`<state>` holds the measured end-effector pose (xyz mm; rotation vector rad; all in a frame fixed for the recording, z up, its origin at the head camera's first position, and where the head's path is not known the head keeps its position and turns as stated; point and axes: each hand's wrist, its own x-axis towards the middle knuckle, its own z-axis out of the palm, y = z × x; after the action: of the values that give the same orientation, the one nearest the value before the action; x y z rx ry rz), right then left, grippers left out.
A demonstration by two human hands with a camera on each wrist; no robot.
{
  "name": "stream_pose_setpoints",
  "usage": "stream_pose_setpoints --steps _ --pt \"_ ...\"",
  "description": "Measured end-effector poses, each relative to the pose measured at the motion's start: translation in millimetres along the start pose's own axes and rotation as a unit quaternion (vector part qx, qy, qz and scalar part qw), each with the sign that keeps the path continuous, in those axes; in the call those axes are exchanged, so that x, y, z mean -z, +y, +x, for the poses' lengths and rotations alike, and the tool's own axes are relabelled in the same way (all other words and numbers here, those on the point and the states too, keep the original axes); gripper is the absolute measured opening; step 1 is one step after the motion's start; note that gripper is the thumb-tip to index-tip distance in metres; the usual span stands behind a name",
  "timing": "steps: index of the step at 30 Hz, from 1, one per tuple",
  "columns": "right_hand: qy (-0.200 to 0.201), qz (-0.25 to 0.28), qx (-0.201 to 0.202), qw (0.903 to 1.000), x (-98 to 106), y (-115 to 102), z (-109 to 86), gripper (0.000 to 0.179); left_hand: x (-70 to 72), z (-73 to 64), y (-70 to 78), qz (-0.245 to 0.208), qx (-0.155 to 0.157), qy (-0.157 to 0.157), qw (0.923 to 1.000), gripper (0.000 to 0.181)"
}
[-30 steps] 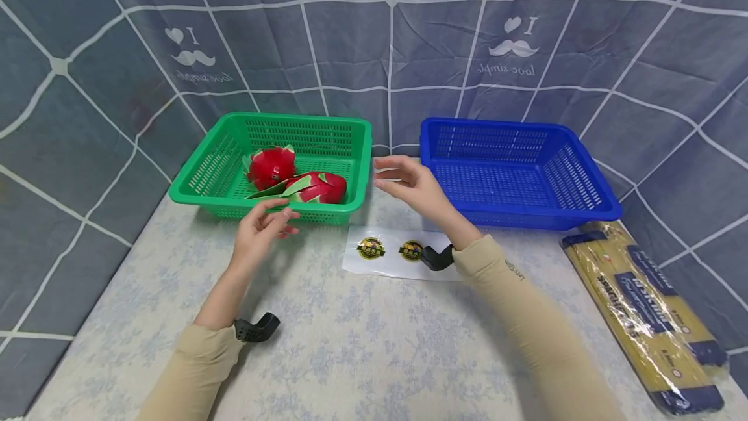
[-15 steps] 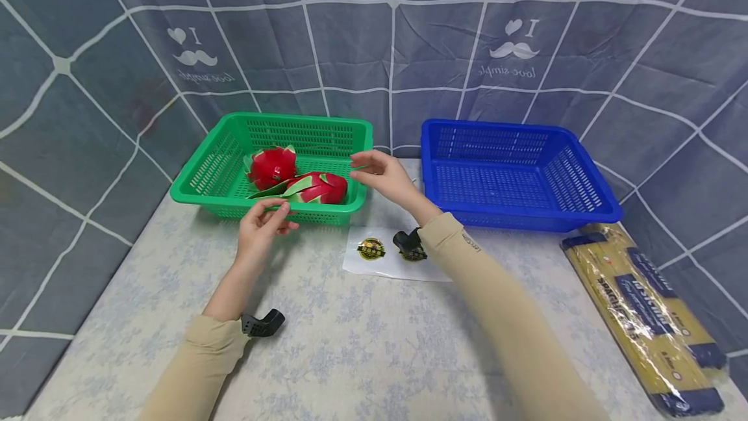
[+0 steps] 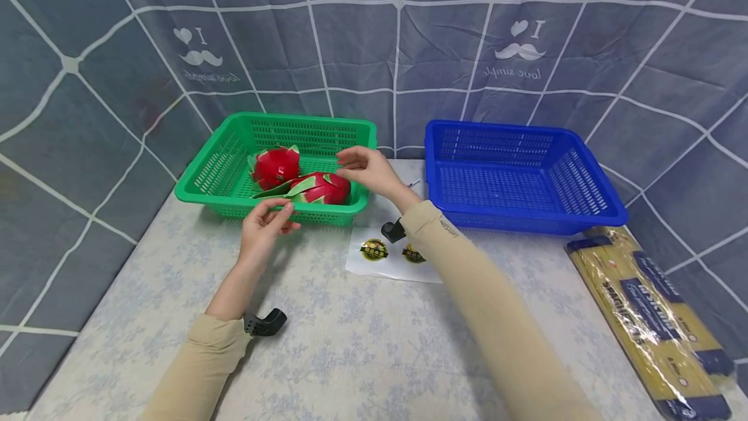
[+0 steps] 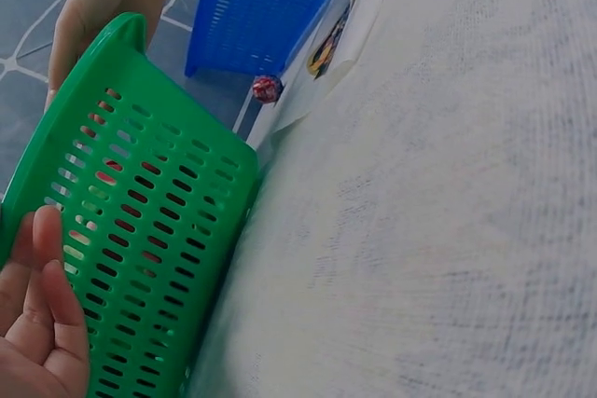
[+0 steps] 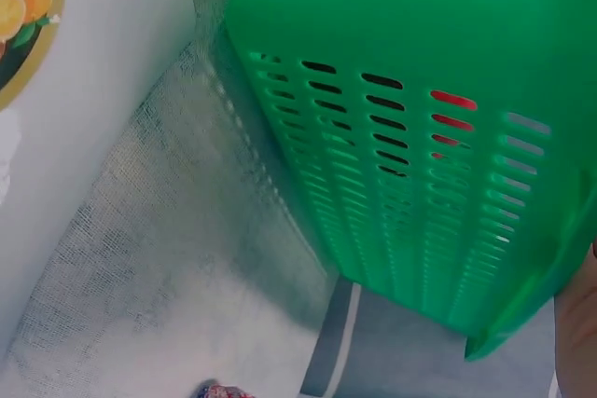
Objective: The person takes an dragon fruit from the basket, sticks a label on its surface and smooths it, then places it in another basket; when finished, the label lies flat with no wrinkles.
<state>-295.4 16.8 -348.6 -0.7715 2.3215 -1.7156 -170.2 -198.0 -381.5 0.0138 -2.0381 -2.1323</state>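
Observation:
Two red dragon fruits with green scales lie in the green basket: a round one at the back and a longer one at the front right. My right hand reaches over the basket's right rim, fingers loosely bent above the longer fruit, apart from it as far as I can see. At the front rim is my left hand, its relaxed fingers against or just before the slotted wall; contact is unclear. In the left wrist view, the fingertips show outside that wall. Neither hand visibly holds anything.
A blue basket stands to the right. Between the baskets lies a white sheet with round fruit stickers. Behind it is a small wrapped ball, like a lollipop. Spaghetti packs lie at the right edge; a grey curtain hangs behind.
My right hand has moved left, from the gap between the baskets to over the green basket's right end. The left hand has stayed nearly still at the front rim.

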Motion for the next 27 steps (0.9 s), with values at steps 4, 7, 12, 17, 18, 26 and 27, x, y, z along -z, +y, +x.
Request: stream_pose_setpoints --steps 4,7,12,17,18,26,27 --pt "0.003 -0.014 -0.005 0.9999 -3 -1 4.4 0.036 0.8 -0.1 0.6 -0.003 -0.002 -0.003 1.0000 0.023" --pt "0.000 -0.021 -0.013 0.9997 -3 -1 7.0 0.037 1.1 0.0 0.5 -0.001 -0.002 -0.005 1.0000 0.022" --pt "-0.022 -0.050 -0.037 0.9978 -3 -2 11.6 0.039 0.4 0.1 -0.2 0.001 -0.001 -0.008 1.0000 0.028" --pt "-0.058 -0.094 -0.044 0.9929 -4 -6 16.2 0.040 0.3 -0.6 1.8 0.007 0.004 -0.008 0.9999 0.030" --pt "-0.061 -0.102 -0.043 0.9919 -5 -7 16.8 0.040 0.4 -0.4 1.5 0.007 0.004 -0.009 0.9999 0.032" --pt "-0.060 -0.183 -0.044 0.9804 -10 -3 19.3 0.041 5.9 7.7 -14.5 0.003 0.009 -0.010 0.9999 0.033" --pt "-0.060 -0.194 -0.042 0.9782 -10 -3 19.6 0.041 6.8 8.7 -16.6 0.002 0.010 -0.010 0.9999 0.034"
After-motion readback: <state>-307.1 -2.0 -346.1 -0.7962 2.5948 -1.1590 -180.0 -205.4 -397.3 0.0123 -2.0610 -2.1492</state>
